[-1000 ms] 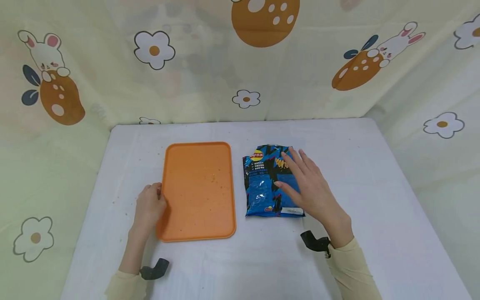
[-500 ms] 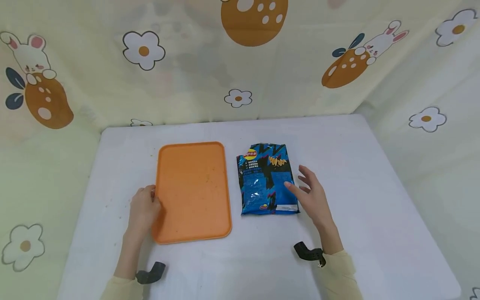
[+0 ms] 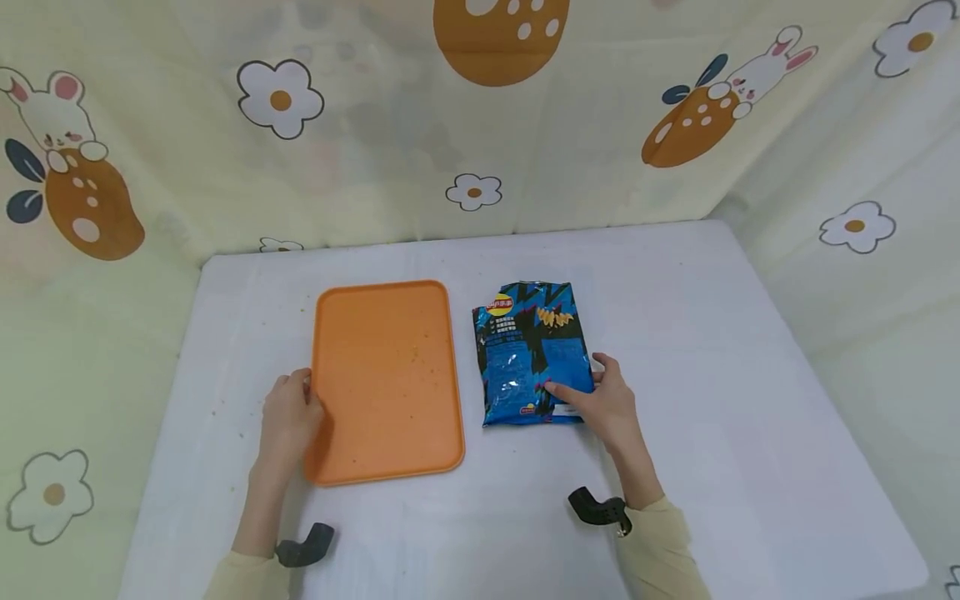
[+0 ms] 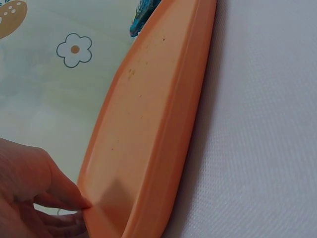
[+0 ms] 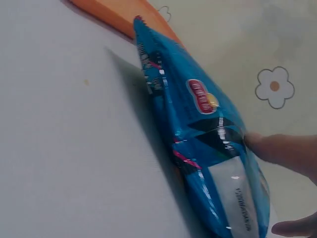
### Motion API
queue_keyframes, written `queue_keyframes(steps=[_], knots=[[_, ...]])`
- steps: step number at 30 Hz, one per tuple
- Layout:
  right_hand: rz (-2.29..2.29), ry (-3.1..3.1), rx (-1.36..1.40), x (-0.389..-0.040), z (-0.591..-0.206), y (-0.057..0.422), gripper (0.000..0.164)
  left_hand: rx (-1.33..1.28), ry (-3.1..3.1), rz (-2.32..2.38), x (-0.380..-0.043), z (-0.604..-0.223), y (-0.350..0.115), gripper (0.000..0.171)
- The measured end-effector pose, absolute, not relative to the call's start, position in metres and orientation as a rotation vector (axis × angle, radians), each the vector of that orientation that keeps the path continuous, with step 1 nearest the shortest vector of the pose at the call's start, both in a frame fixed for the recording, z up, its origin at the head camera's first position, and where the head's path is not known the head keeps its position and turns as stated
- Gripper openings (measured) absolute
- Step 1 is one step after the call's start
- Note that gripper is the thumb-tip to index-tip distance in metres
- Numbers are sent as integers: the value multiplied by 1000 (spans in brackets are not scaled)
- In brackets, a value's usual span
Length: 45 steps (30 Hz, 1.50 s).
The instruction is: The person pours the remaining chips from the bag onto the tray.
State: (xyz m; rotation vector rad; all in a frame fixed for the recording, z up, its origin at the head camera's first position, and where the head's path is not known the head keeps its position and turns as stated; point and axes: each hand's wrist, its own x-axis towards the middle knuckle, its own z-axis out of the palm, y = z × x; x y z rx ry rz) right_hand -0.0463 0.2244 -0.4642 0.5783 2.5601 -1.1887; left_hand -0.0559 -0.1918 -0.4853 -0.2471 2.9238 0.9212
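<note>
An orange tray [image 3: 382,400] with a low rim lies on the table, a few crumbs on its bottom. My left hand [image 3: 288,423] pinches the tray's left rim; the thumb [image 4: 69,191] comes over the edge in the left wrist view. To the right of the tray lies a blue and black chip bag [image 3: 528,358]. My right hand [image 3: 611,410] holds the bag near its lower right corner. Its thumb [image 5: 277,148] presses on the top face, and the fingers bend at the right edge, partly hidden.
The white table [image 3: 675,317] carries small crumbs left of the tray. Behind it and at the sides hangs a pale curtain [image 3: 375,183] printed with rabbits and flowers. A black wrist camera mount [image 3: 596,507] sits at the right wrist.
My right hand has drawn back from above the bag to its right side, then closed in on its lower right edge. The left hand stays at the tray rim. The head view has shifted slightly.
</note>
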Motion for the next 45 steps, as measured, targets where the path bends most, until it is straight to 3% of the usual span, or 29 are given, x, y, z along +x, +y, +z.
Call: queue_keyframes(steps=[25,28,35,45], knots=[[-1192,2555,625,-53,-472,218,97,-298,2898,918,-56,-490,-190,42],[-1230,2522,631,-53,-472,218,93,-290,2900,927,-56,-490,-191,42],[-1302,2539,589,-54,-469,223,65,-315,2888,931,-55,-487,-190,42],[-1461,2459,572,-54,-464,233,53,-298,2909,970,-55,-490,-190,41]])
